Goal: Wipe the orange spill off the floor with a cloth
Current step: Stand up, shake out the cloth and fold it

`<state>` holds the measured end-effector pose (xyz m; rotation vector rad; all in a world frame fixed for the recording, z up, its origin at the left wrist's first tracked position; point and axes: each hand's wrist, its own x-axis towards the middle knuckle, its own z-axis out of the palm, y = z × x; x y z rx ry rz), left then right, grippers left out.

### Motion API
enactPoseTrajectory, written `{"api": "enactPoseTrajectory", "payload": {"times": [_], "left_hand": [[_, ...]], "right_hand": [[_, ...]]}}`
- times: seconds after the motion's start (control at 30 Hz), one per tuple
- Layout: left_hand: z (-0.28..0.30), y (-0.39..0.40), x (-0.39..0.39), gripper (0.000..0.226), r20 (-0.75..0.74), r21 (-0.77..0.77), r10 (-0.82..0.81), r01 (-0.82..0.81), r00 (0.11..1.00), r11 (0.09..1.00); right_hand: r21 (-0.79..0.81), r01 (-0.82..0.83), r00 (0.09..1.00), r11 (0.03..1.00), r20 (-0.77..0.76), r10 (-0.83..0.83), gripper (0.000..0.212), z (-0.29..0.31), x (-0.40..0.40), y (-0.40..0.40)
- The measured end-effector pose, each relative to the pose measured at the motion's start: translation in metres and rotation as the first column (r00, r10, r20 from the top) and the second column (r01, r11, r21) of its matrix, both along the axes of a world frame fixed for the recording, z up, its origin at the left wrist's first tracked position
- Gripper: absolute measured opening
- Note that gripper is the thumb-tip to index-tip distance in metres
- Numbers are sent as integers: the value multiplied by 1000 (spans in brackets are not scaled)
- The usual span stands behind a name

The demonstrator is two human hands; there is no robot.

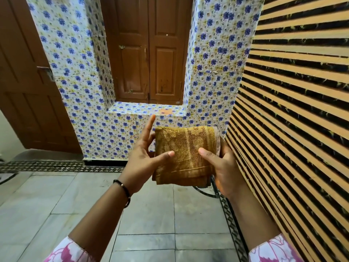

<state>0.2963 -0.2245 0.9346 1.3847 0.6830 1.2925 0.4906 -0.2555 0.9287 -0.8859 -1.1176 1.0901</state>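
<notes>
A folded mustard-brown cloth point(186, 154) is held up in front of me at chest height, between both hands. My left hand point(143, 157) grips its left edge with the thumb on the front and the index finger pointing up. My right hand point(224, 167) holds its right edge, thumb pressed on the front. An orange patch point(165, 111) lies on the flower-tiled ledge just beyond the cloth, under the shutters. No orange spill shows on the visible floor.
Grey stone floor tiles point(147, 214) spread below, with a dark patterned border point(56, 166). A striped orange-and-black wall point(292, 110) runs close along the right. Blue-flower tiled walls point(81, 91) frame closed brown shutters point(149, 59). A brown door point(24, 91) stands at left.
</notes>
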Motion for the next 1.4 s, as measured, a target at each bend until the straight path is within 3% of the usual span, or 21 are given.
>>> {"api": "enactPoseTrajectory", "payload": {"times": [0.17,0.4,0.53,0.7,0.83,1.07,1.4], "left_hand": [[-27,-10,-2,113,-102,-136,-110,95,989,986],[-64,-37,-2,108,-11,-328,-164,151,986,932],[-80,-61,-3,103,-4,-392,-238,217,971,894],[-94,-92,-4,95,-78,-410,-369,308,926,859],[-102,-127,-13,77,-99,-425,-479,398,872,813],[-141,-215,-27,70,-176,-436,-755,637,632,636],[-157,-377,4,68,-192,-424,-951,854,241,302]], "right_hand": [[-183,-39,999,982,-22,36,42,-22,11,-14],[-372,-92,984,924,-177,26,52,-53,27,-59],[-385,22,972,922,-206,-110,74,-65,26,-103],[-332,176,947,927,-199,-252,77,-82,3,-170],[-352,331,879,875,-223,-422,54,-96,-33,-230],[-490,567,703,662,-131,-699,43,-120,-93,-367],[-560,783,301,270,-38,-953,43,-125,-156,-567]]}}
